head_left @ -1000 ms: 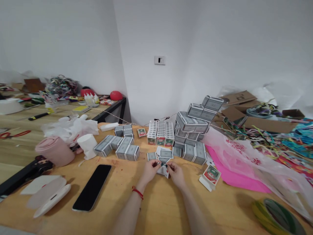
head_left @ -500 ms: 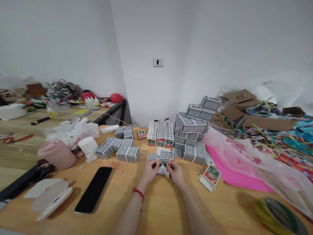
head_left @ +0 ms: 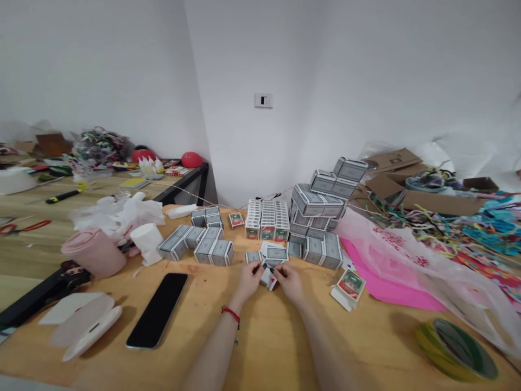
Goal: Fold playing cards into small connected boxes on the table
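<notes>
My left hand (head_left: 251,281) and my right hand (head_left: 290,282) meet in the middle of the table, fingers pinched together. Between the fingertips is a small white playing card, partly hidden by the fingers. Just below them shows a card face with a red mark (head_left: 268,279). Right behind my hands lie grey-backed playing cards (head_left: 277,253), some overlapping. Blocks with grey card-back patterns (head_left: 214,252) stand to the left. More such blocks are piled in a leaning stack (head_left: 319,201) to the right. An opened card box (head_left: 350,288) lies beyond my right hand.
Rows of card boxes (head_left: 267,220) stand at the back. A phone (head_left: 157,310) and a pink roll (head_left: 94,252) lie left. On the right are a yellow tape roll (head_left: 423,347) and pink plastic sheeting (head_left: 407,266). A string (head_left: 187,193) stretches behind.
The white piece between my hands has shifted, and a card face with a red mark now shows below the fingertips. Both hands stay pinched in nearly the same place. The view has tilted slightly.
</notes>
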`<move>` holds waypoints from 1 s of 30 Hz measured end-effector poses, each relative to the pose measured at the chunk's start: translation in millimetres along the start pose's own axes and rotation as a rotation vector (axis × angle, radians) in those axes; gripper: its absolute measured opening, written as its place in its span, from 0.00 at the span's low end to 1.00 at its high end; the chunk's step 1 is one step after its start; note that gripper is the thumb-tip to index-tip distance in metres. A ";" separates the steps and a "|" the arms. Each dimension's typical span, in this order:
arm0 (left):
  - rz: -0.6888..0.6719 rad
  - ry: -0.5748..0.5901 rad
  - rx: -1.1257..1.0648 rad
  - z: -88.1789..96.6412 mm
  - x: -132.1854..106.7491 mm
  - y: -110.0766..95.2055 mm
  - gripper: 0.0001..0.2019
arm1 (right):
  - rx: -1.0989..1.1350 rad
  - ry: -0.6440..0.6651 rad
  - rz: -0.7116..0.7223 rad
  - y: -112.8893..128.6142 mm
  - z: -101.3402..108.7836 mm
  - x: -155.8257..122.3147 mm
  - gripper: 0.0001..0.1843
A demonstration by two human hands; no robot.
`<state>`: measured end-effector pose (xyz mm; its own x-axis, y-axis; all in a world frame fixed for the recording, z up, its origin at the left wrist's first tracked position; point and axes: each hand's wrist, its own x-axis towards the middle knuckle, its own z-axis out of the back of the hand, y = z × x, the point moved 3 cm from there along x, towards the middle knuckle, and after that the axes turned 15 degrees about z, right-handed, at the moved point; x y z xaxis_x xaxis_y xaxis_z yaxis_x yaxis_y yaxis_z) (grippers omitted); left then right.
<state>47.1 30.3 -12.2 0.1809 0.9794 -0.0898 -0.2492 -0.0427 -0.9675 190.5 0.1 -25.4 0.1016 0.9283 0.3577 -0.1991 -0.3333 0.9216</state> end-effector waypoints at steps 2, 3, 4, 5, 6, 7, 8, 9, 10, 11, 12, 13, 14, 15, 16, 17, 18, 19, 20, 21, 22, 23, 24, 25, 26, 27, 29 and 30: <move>-0.006 0.002 0.019 0.1 -1.0 -1.4 0.10 | -0.007 -0.001 0.004 -0.3 0.4 -0.2 0.16; -0.008 0.002 0.030 -0.4 -1.6 -2.0 0.10 | -0.010 -0.004 0.007 -0.5 1.1 -0.6 0.16; -0.010 0.003 0.041 -1.3 -2.5 -2.5 0.09 | -0.011 -0.010 0.011 -0.8 1.9 -1.2 0.15; -0.011 0.005 0.054 -2.8 -3.5 -2.9 0.08 | -0.013 -0.017 0.015 -1.0 3.0 -1.8 0.14; -0.011 0.007 0.068 -4.8 -4.8 -3.2 0.07 | -0.016 -0.027 0.020 -1.1 4.1 -2.6 0.13; -0.011 0.007 0.080 -7.1 -6.1 -3.4 0.07 | -0.019 -0.039 0.025 -1.1 5.4 -3.3 0.13; -0.013 0.006 0.090 -9.6 -7.5 -3.7 0.06 | -0.023 -0.051 0.030 -0.9 6.6 -3.9 0.12; -0.016 0.004 0.096 -12.2 -8.9 -4.1 0.07 | -0.027 -0.063 0.036 -0.7 7.6 -4.4 0.11; -0.022 0.002 0.098 -14.5 -10.0 -4.6 0.07 | -0.031 -0.074 0.043 -0.4 8.4 -4.7 0.10; -0.030 0.001 0.097 -16.5 -10.9 -5.3 0.09 | -0.034 -0.084 0.050 -0.1 9.0 -4.8 0.10; -0.040 0.001 0.094 -18.0 -11.5 -6.0 0.10 | -0.036 -0.091 0.055 0.0 9.5 -4.8 0.09; -0.049 0.001 0.090 -19.0 -11.8 -6.8 0.10 | -0.038 -0.098 0.061 0.1 9.8 -4.8 0.09; -0.057 0.000 0.087 -19.4 -11.8 -7.4 0.11 | -0.039 -0.105 0.065 0.0 10.2 -4.7 0.09; -0.062 -0.002 0.084 -19.3 -11.6 -7.8 0.10 | -0.039 -0.112 0.067 -0.2 10.5 -4.7 0.09; -0.065 -0.004 0.080 -18.9 -11.4 -8.0 0.10 | -0.040 -0.117 0.067 -0.4 10.9 -4.7 0.09; -0.067 -0.007 0.077 -18.3 -11.1 -8.1 0.10 | -0.040 -0.121 0.066 -0.5 11.3 -4.8 0.10; -0.068 -0.009 0.074 -17.7 -10.8 -8.0 0.10 | -0.040 -0.123 0.064 -0.4 11.7 -4.9 0.11; -0.069 -0.009 0.071 -17.2 -10.6 -7.9 0.10 | -0.039 -0.123 0.062 0.0 12.0 -5.1 0.12; -0.070 -0.008 0.068 -16.8 -10.4 -7.7 0.10 | -0.039 -0.121 0.062 0.6 12.2 -5.2 0.13; -0.071 -0.006 0.066 -16.5 -10.2 -7.4 0.10 | -0.039 -0.119 0.063 1.3 12.2 -5.2 0.14; -0.072 -0.006 0.065 -16.2 -9.9 -7.0 0.10 | -0.038 -0.116 0.065 2.0 12.0 -5.1 0.14; -0.071 -0.008 0.064 -15.8 -9.6 -6.5 0.10 | -0.038 -0.113 0.068 2.5 11.7 -4.9 0.14; -0.069 -0.012 0.064 -15.4 -9.2 -5.9 0.09 | -0.037 -0.110 0.070 2.8 11.4 -4.5 0.15; -0.065 -0.018 0.064 -14.9 -8.7 -5.2 0.08 | -0.038 -0.108 0.069 2.6 11.2 -4.2 0.15; -0.060 -0.025 0.064 -14.3 -8.2 -4.3 0.08 | -0.038 -0.108 0.067 2.1 11.0 -3.8 0.15; -0.053 -0.032 0.064 -13.8 -7.6 -3.4 0.07 | -0.038 -0.107 0.062 1.1 11.0 -3.5 0.16; -0.034 -0.042 0.061 -13.1 -6.4 -1.3 0.07 | -0.036 -0.106 0.048 -1.2 11.3 -3.0 0.17; -0.023 -0.045 0.059 -12.8 -5.8 -0.4 0.07 | -0.033 -0.105 0.041 -2.2 11.6 -2.8 0.17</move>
<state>58.3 22.1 -14.3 0.1443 0.9880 -0.0559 -0.3015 -0.0099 -0.9534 202.0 -3.7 -26.7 0.1938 0.8912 0.4101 -0.2372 -0.3630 0.9011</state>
